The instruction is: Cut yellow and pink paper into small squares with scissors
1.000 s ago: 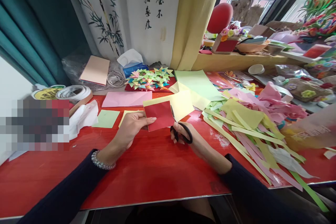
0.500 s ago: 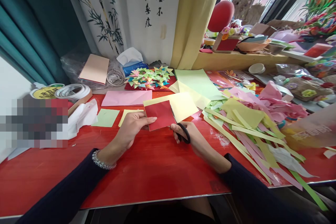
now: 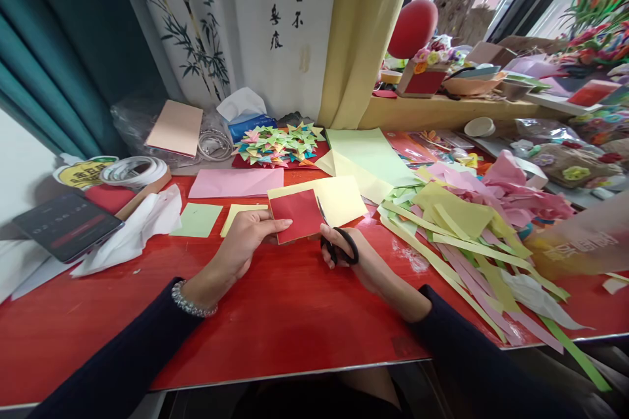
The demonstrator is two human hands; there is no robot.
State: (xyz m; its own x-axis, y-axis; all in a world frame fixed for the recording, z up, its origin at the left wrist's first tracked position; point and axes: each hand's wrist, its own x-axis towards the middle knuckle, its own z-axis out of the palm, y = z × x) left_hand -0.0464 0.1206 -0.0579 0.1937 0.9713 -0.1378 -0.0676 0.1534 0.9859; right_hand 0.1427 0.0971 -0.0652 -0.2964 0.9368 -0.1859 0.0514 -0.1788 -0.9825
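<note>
A red square (image 3: pixel 297 215) lies over a pale yellow sheet (image 3: pixel 344 200), and my left hand (image 3: pixel 244 239) pinches both at their left edge, thumb on top. Black-handled scissors (image 3: pixel 352 246) are in my right hand (image 3: pixel 356 255), fingers in the loops. Their blades run along the red square's right edge, over the yellow sheet. Beyond my left hand lie a small green sheet (image 3: pixel 196 220), a small yellow sheet (image 3: pixel 236 216) and a pink sheet (image 3: pixel 236 183) on the red table (image 3: pixel 275 327).
Paper strips (image 3: pixel 472 262) and pink scraps (image 3: pixel 521 190) cover the right side. Folded paper stars (image 3: pixel 280 144) sit at the back beside a large green sheet (image 3: pixel 373 157). A phone (image 3: pixel 69 226), white tissue (image 3: pixel 142 229) and tape rolls (image 3: pixel 135 172) are at the left.
The scissor handles have turned and spread wider in my right hand, and the blades show more along the red square's edge. The yellow sheet has shifted slightly. My left hand keeps its hold.
</note>
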